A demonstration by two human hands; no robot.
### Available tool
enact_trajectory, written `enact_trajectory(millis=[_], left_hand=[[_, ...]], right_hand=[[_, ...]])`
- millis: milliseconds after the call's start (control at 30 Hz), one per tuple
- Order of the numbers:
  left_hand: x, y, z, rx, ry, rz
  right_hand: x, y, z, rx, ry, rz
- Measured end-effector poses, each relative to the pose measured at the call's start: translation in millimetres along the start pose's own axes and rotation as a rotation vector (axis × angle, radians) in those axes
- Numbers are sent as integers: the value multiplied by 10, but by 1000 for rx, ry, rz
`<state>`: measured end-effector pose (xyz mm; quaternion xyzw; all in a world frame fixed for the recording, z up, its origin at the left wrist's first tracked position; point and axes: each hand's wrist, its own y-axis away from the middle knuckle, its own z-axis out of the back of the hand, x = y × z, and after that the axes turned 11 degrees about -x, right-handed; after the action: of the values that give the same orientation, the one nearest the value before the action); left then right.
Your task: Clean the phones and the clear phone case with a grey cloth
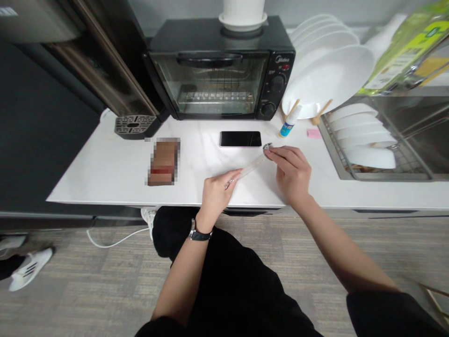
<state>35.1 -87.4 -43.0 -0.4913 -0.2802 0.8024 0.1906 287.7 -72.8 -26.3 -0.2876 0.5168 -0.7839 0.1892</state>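
Note:
A narrow, see-through strip [253,165] runs slantwise between my two hands above the white counter. My left hand [216,192] pinches its lower end between thumb and fingers. At the upper end sits a small round silvery piece [267,148], gripped by the fingertips of my right hand [293,171]. I cannot make out whether strip and round piece are one object. Just behind them a black-screened phone [240,139] lies flat. A small white-and-blue bottle [287,126] and a pink piece [313,134] are close behind my right hand.
A toaster oven [220,84] stands at the back, a white pot on top. White plates [329,70] lean upright beside it. Bowls [365,133] fill a wire rack by the sink at right. On the left are a blurred brown item [163,164] and a drip tray [135,125].

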Motion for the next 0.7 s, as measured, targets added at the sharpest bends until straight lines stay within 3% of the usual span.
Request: enact_trajectory(millis=[400, 700], left_hand=[[-22, -19, 11, 33, -47, 13], [-19, -61, 22, 5, -104, -72]], right_hand=[[499, 98, -91, 55, -121, 94], [785, 182, -150, 121, -239, 92]])
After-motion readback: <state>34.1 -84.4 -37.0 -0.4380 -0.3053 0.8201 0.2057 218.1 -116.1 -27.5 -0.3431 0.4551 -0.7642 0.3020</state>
